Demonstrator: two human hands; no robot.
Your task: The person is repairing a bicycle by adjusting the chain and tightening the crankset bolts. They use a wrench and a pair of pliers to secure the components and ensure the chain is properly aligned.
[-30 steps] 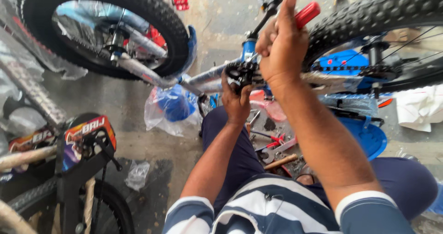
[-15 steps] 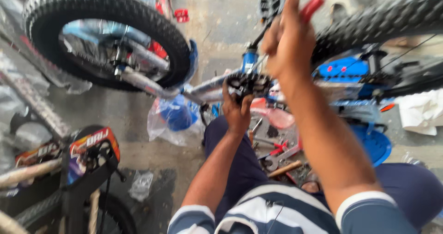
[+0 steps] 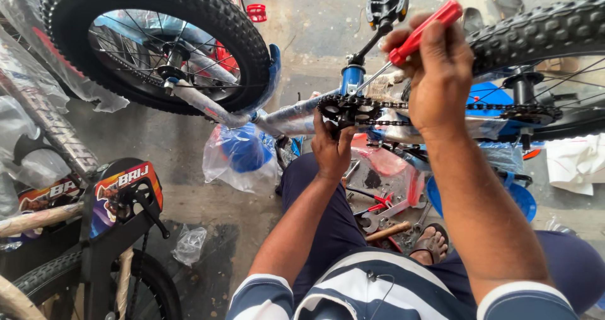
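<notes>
Screwdriver (image 3: 416, 39) with red handle, gripped in right hand (image 3: 438, 80) above an upturned blue bicycle, near middle top of view. Right hand closed tight around handle, thumb side uppermost. Long axis running on a slant: handle end up and to the right, thin metal shaft down and to the left, tip aimed at the black chainring (image 3: 346, 110) beside the blue frame tube (image 3: 351, 79). Exact tip contact too small to tell. Left hand (image 3: 331, 146) reaching up from below, fingers curled over lower edge of chainring, holding it. Chain (image 3: 441, 105) stretching right from chainring toward rear wheel (image 3: 542, 36). Black pedal (image 3: 386, 1) standing up on its crank just above. To do this step well, probably best: keep chainring braced steady, keep shaft in line with the fastener, press along the axis while turning, avoid slipping onto chain or fingers. Spanners and pliers (image 3: 378, 209) lying on floor below, near a sandalled foot.
</notes>
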